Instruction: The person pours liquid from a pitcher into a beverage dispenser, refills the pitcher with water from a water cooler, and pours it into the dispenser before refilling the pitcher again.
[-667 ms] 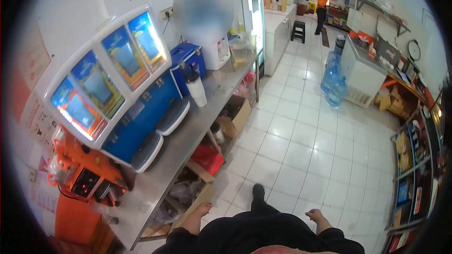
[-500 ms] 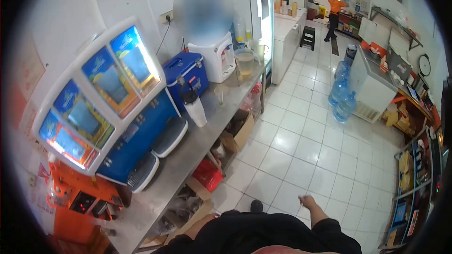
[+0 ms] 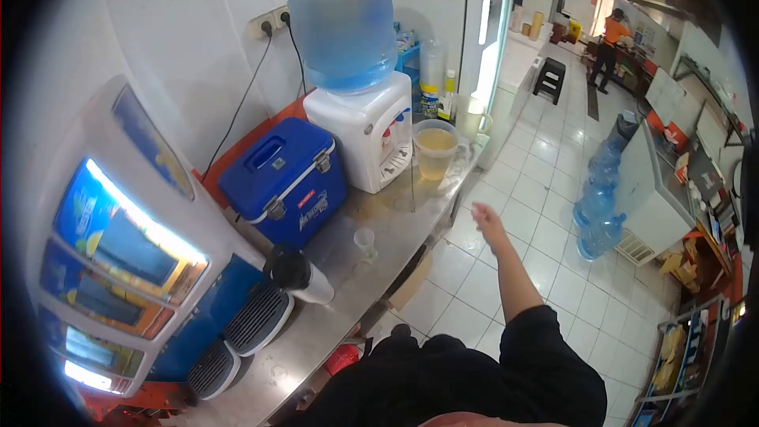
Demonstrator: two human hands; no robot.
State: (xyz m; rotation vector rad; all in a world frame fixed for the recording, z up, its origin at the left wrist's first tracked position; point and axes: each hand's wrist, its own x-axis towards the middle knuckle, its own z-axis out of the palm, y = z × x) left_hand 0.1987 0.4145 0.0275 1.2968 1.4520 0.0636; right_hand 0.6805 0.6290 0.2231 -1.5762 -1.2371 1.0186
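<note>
My right hand (image 3: 488, 225) reaches forward over the floor, just right of the steel counter's (image 3: 379, 261) edge. Its fingers look loosely apart, with nothing visible in them. Nearest to it, on the counter, stands a clear plastic tub (image 3: 436, 160) of pale yellow liquid, and the hand is apart from it. My left hand is out of view. Closer to me on the counter are a small clear plastic cup (image 3: 365, 241) and a white tumbler with a black lid (image 3: 315, 283).
A white water dispenser (image 3: 360, 130) carries a large blue bottle (image 3: 340, 24); a blue cooler box (image 3: 285, 178) and a drink machine (image 3: 118, 245) stand nearer. Large water bottles (image 3: 601, 229) are at right beside a chest freezer (image 3: 652, 198). A black stool (image 3: 549, 79) and a person in orange (image 3: 610, 43) are farther back.
I have moved forward along the counter, so the dispenser and tub appear nearer. My right arm has stretched forward and up in view. The left forearm has dropped out of view.
</note>
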